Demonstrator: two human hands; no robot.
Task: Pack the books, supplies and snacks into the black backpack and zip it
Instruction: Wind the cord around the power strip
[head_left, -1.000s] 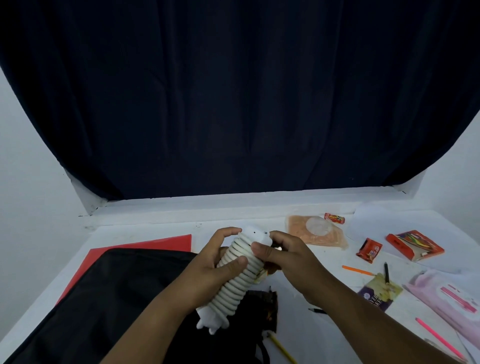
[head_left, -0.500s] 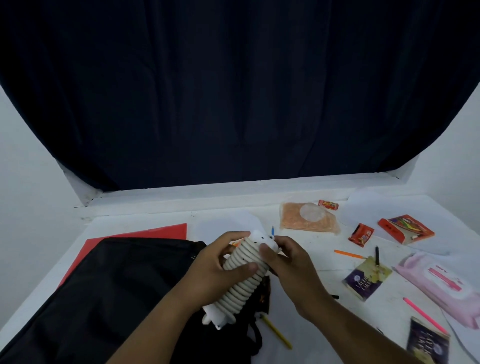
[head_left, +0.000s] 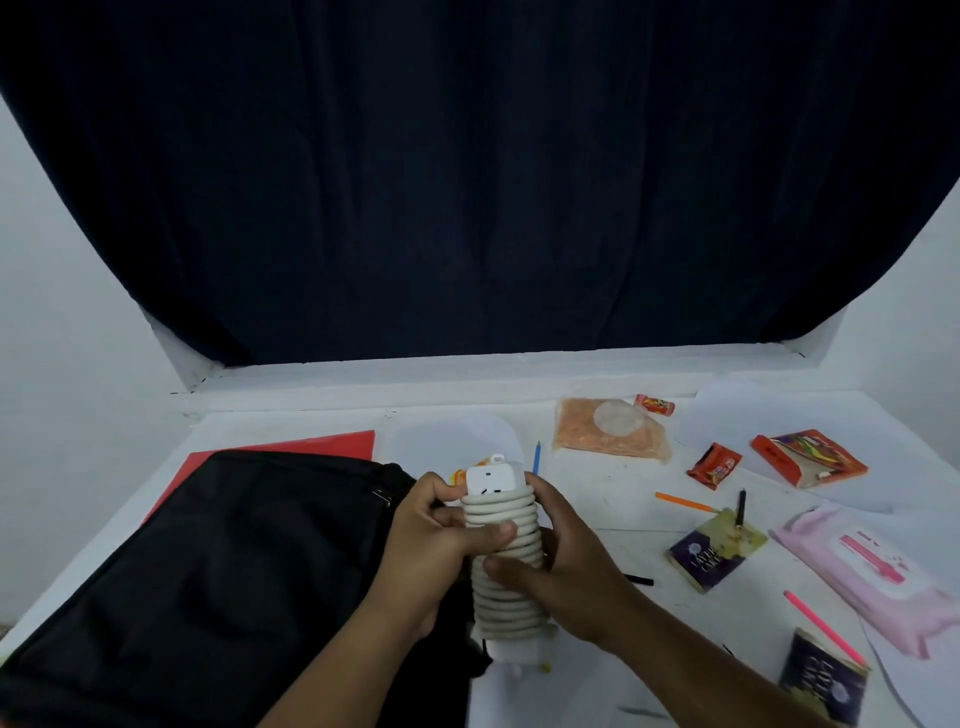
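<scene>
A white power strip (head_left: 497, 486) with its cord coiled tightly round it stands almost upright in front of me. My left hand (head_left: 434, 545) grips it from the left, thumb across the coils. My right hand (head_left: 558, 566) grips it from the right, thumb on the lower coils. The black backpack (head_left: 208, 571) lies flat on the white table, left of my hands. To the right lie snacks: an orange bag (head_left: 608, 431), a small red packet (head_left: 714, 465), a red candy (head_left: 654, 404), an orange pack (head_left: 808, 457) and two dark cake packs (head_left: 714, 553) (head_left: 823, 675).
A red folder (head_left: 332, 444) pokes out behind the backpack. A pink wipes pack (head_left: 878, 566) lies at the right edge. Orange (head_left: 680, 501), pink (head_left: 821, 626), blue (head_left: 536, 457) and black (head_left: 742, 504) pens are scattered on the table (head_left: 597, 499). A dark curtain hangs behind.
The power strip has been turned from tilted to nearly upright, socket face toward me. My right hand slid from its top down to the lower coils. The view dipped lower.
</scene>
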